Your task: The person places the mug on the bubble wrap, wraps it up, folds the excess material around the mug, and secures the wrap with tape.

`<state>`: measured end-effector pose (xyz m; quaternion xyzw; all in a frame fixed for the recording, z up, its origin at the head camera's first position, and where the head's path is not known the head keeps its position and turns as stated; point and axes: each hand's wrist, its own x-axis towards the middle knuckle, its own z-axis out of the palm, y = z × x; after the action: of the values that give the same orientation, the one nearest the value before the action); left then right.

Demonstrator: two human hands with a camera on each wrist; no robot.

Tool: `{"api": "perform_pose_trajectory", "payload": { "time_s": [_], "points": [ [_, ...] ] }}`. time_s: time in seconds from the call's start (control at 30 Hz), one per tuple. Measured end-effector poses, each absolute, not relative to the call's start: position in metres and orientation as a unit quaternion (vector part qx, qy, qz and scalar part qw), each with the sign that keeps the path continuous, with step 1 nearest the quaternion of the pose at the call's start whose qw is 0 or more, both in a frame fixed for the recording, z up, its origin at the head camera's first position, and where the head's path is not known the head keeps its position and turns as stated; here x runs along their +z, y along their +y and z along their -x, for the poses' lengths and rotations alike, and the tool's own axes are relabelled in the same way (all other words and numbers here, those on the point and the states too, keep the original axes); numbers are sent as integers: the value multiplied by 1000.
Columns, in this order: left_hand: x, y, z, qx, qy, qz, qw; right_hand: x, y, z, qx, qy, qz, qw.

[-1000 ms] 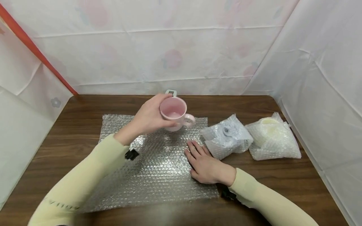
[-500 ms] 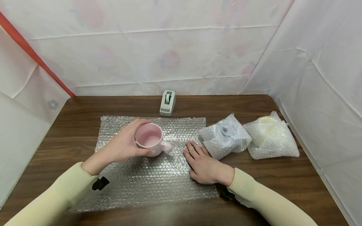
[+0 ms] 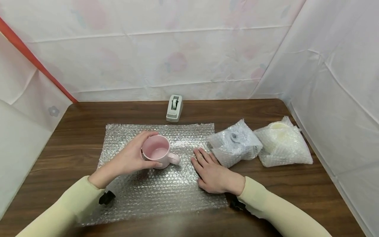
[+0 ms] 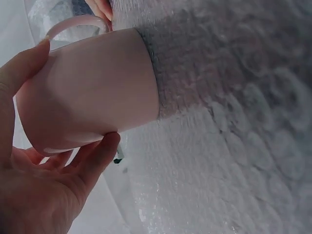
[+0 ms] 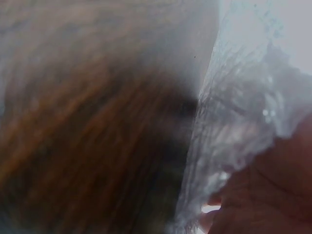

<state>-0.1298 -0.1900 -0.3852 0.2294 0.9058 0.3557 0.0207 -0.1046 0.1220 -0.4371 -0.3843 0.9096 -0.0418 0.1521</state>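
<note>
A pink mug (image 3: pixel 158 153) stands upright on a sheet of bubble wrap (image 3: pixel 165 194), its handle pointing right. My left hand (image 3: pixel 128 156) grips the mug from the left, thumb on the near side and fingers on the far side. In the left wrist view the mug (image 4: pixel 92 90) has its base right at the bubble wrap (image 4: pixel 204 146). My right hand (image 3: pixel 214 172) rests flat with spread fingers on the sheet's right edge. The right wrist view shows part of that palm (image 5: pixel 273 195) beside the bubble wrap (image 5: pixel 229 112), blurred.
A white tape dispenser (image 3: pixel 174 108) stands behind the sheet at the table's back. Two bubble-wrapped bundles lie to the right: a greyish one (image 3: pixel 237 143) near my right fingers, and a pale yellow one (image 3: pixel 284 143) beyond it. Cloth walls (image 3: pixel 177 62) enclose the dark wooden table (image 3: pixel 80 131).
My left hand has carried the mug from near the sheet's back edge leftward and toward me, down onto the bubble wrap. The tape dispenser came fully into view. My right hand stayed put.
</note>
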Motion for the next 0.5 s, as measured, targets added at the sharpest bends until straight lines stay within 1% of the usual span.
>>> {"api": "perform_pose_trajectory", "payload": {
  "time_s": [0.07,0.17,0.3,0.4,0.5],
  "points": [
    [-386,-193,129,357,904,-233,33,-437,122,104,-43,909,385,154],
    [-383,-203,131,360,897,-245,68,-436,122,104,-47,907,388,155],
    [-370,-227,143,352,896,-253,97,-432,124,103,-50,905,397,144],
    [-357,-250,156,331,912,-218,102,-430,127,101,-53,898,419,125],
    [-351,-277,171,286,936,-165,121,-426,130,97,-57,886,446,114]
  ]
}}
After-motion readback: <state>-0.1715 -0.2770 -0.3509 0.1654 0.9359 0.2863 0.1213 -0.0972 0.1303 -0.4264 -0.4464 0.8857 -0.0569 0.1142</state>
